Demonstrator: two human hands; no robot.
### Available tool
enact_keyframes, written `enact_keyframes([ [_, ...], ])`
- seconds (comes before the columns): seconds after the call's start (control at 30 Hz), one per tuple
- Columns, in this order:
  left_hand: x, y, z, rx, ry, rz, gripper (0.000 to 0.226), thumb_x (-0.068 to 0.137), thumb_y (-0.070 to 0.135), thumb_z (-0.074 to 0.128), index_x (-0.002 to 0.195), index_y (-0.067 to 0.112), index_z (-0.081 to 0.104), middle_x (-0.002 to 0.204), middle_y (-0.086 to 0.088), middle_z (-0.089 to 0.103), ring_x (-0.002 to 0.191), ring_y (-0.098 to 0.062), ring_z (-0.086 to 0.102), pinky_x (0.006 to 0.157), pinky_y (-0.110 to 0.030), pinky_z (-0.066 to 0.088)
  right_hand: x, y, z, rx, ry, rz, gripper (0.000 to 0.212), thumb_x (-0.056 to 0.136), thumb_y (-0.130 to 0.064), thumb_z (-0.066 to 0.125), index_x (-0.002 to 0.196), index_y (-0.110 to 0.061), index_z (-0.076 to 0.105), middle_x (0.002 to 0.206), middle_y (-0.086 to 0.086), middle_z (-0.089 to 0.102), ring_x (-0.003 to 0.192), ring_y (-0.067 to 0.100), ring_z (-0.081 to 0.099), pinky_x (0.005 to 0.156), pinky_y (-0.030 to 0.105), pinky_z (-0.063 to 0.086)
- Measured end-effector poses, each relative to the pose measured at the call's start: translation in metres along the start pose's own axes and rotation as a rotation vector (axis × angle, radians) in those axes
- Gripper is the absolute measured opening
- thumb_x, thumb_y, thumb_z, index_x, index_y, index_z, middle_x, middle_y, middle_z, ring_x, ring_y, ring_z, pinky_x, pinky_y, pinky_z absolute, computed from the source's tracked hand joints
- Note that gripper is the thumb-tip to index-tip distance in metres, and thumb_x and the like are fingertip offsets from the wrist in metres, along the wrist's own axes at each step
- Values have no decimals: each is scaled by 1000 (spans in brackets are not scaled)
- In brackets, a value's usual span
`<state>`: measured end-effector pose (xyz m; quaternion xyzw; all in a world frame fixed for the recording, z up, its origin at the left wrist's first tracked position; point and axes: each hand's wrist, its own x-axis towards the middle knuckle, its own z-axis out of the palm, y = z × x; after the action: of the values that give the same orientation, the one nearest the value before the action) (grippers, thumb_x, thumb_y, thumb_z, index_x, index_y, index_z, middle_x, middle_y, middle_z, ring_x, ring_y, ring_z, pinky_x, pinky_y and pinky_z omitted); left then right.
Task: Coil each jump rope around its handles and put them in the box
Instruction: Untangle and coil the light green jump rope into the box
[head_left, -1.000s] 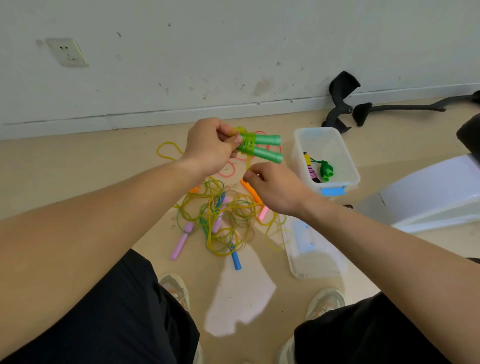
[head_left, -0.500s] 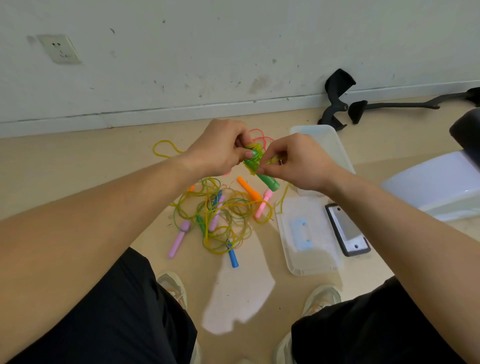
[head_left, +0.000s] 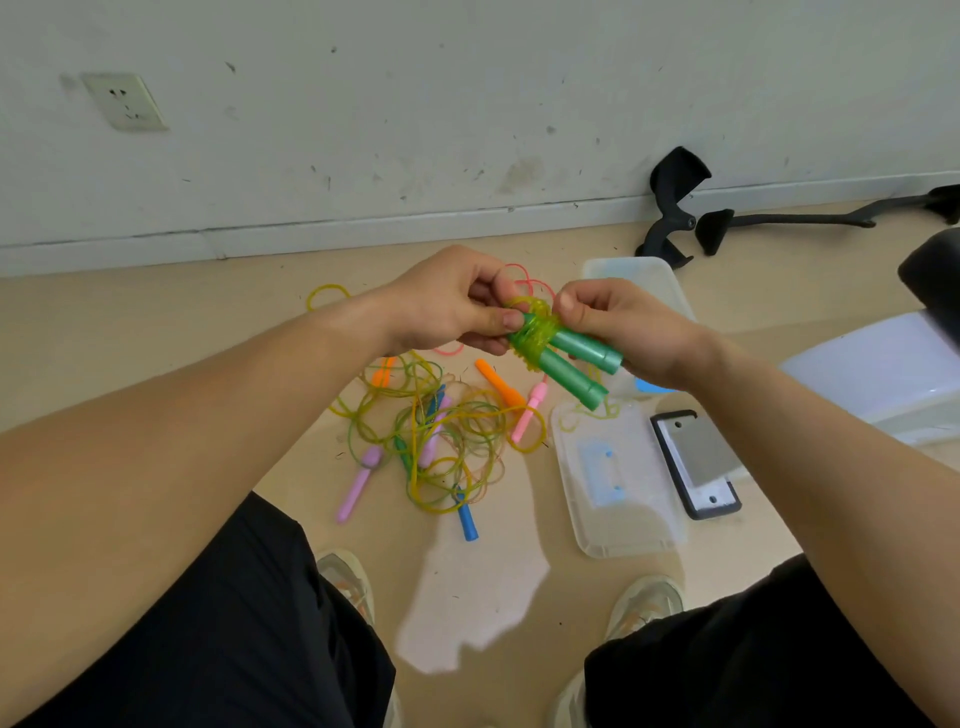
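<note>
Both my hands hold a green-handled jump rope (head_left: 569, 366) in the air, its yellow-green cord coiled round the two handles near their top. My left hand (head_left: 457, 306) pinches the coiled end from the left. From the right, my right hand (head_left: 618, 325) grips the handles and the cord. On the floor below lies a tangle of loose ropes (head_left: 441, 431) with purple, blue, orange and pink handles. The clear plastic box (head_left: 631, 273) stands behind my right hand, mostly hidden.
The box's clear lid (head_left: 615, 483) lies on the floor to the right of the tangle, with a phone (head_left: 696, 462) beside it. Black chair parts (head_left: 675, 208) lie by the wall. A white object (head_left: 883, 374) sits at the right. My shoes and knees are at the bottom.
My right hand came up from below the handles to join the left at the coil. The green handles now point down and to the right, more in the open than half a second ago.
</note>
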<state>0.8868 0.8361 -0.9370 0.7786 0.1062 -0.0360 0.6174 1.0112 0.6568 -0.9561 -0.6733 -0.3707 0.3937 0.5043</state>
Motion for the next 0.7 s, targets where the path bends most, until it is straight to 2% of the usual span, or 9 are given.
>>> enact_keyframes([
  [0.1, 1, -3, 2, -117, 16, -28, 21, 90, -7, 61, 80, 11, 58, 87, -11, 64, 66, -14, 68, 63, -23, 59, -1, 3, 0, 277, -12, 41, 27, 75, -47, 67, 71, -21, 65, 66, -2, 56, 59, 10, 51, 54, 21, 43],
  [0.2, 2, -7, 3, -235, 76, -44, 20, 91, -7, 59, 81, 10, 57, 78, -6, 66, 66, -14, 69, 65, -24, 61, 1, 9, 6, 348, 58, 94, 24, 89, -42, 62, 79, -21, 64, 74, 4, 52, 63, 15, 48, 59, 29, 39],
  [0.3, 3, -10, 4, -277, 143, -62, 20, 92, -6, 59, 81, 9, 54, 76, -5, 66, 65, -13, 69, 66, -25, 61, 2, 19, 20, 348, 158, 176, 21, 101, -15, 50, 83, -16, 60, 65, 0, 51, 54, 13, 45, 60, 30, 41],
  [0.33, 4, -11, 5, -280, 174, -68, 20, 92, -6, 59, 81, 10, 54, 76, -6, 65, 63, -12, 69, 65, -24, 61, 1, 21, 26, 274, 185, 182, 22, 102, -14, 48, 83, -14, 60, 63, -1, 50, 53, 13, 44, 60, 31, 42],
  [0.47, 8, -16, 2, -237, 348, -76, 17, 92, -3, 63, 82, 10, 56, 81, -8, 62, 58, -9, 68, 59, -19, 58, 1, 26, 47, -63, 259, 146, 37, 107, -28, 39, 85, -7, 61, 58, 4, 47, 50, 18, 45, 56, 32, 43],
  [0.53, 10, -18, 3, -193, 423, -77, 16, 92, -1, 65, 83, 10, 58, 83, -10, 62, 58, -9, 68, 58, -19, 57, 0, 24, 57, -256, 244, 140, 35, 107, -29, 38, 92, -10, 63, 59, 6, 52, 47, 14, 49, 53, 30, 45],
  [0.6, 12, -22, 2, -105, 511, -72, 15, 91, 1, 67, 83, 11, 59, 80, -9, 62, 61, -14, 68, 61, -25, 58, -1, 19, 67, -445, 203, 128, 31, 105, -29, 39, 97, -12, 64, 62, 6, 61, 45, 8, 52, 53, 29, 46],
  [0.63, 14, -24, 1, -21, 557, -63, 15, 91, 3, 68, 83, 12, 59, 76, -7, 63, 62, -17, 68, 64, -30, 59, -2, 16, 71, -531, 195, 105, 32, 104, -30, 39, 95, -11, 63, 65, 6, 63, 51, 10, 55, 57, 32, 47],
  [0.7, 16, -27, 0, 196, 603, -26, 13, 89, 7, 71, 87, 12, 59, 72, -3, 65, 63, -21, 70, 68, -33, 58, -1, 10, 74, -712, 225, 50, 32, 102, -30, 41, 81, -13, 58, 67, 4, 58, 68, 25, 55, 63, 38, 46],
])
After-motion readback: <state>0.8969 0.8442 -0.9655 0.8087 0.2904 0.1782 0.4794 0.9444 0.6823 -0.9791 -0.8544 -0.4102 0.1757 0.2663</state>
